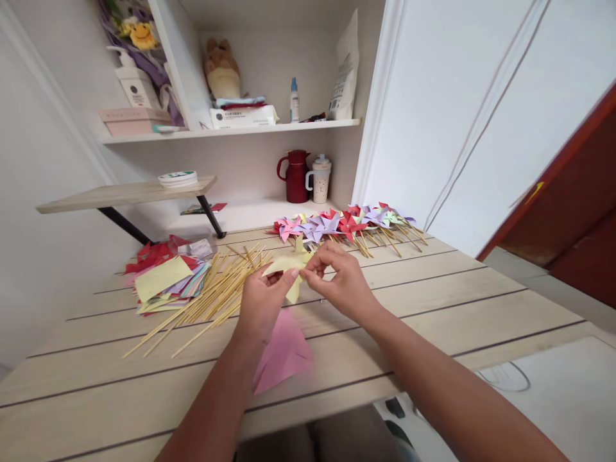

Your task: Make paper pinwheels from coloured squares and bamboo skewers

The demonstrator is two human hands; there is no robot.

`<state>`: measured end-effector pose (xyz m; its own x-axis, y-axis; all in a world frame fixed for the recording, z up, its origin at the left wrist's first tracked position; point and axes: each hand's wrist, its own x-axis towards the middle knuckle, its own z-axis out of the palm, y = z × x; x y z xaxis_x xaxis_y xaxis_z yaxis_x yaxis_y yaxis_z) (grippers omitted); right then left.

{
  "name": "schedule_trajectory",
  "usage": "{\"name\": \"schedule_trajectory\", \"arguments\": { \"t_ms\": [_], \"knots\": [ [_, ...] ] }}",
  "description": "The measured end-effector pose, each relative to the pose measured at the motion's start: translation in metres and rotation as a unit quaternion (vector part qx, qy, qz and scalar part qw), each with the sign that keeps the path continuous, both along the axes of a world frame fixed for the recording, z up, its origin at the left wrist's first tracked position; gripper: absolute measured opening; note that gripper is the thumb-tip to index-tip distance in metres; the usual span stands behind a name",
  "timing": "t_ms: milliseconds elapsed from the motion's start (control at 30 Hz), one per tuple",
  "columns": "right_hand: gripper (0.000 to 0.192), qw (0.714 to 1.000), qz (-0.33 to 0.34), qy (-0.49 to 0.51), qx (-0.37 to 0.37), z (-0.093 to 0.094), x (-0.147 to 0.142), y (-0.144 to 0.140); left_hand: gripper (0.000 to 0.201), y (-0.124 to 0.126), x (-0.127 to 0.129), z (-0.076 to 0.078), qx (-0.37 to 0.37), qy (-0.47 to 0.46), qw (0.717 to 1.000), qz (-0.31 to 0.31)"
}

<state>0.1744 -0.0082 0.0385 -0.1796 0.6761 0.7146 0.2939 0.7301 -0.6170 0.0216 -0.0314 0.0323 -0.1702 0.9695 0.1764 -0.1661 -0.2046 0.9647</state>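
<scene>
Both the left hand [262,298] and right hand [337,279] pinch the yellow paper [289,264] between them, wooden sticks [212,298] lying at nine o'clock, nearer the left.

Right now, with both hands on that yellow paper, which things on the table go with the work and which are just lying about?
In use:
- yellow paper, pinched by left hand and right hand
- wooden sticks
- pink paper
- stack of coloured paper
- finished pinwheels

Lying about:
- red jug
- lidded cup
- soft toy
- white bottle
</scene>
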Motion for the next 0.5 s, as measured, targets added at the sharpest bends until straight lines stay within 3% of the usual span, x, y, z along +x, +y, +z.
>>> {"name": "schedule_trajectory", "arguments": {
  "t_ms": [200,500],
  "knots": [
    [0.014,1.0,-0.011,0.019,0.002,-0.0019,0.0008,0.0024,0.029,0.0014,0.0011,-0.0023,0.043,0.036,0.997,0.044],
    [0.007,0.999,-0.012,0.033,0.002,-0.0024,0.0019,0.0035,0.01,-0.0028,-0.0007,0.0013,0.14,0.198,0.967,0.075]
  ]
}}
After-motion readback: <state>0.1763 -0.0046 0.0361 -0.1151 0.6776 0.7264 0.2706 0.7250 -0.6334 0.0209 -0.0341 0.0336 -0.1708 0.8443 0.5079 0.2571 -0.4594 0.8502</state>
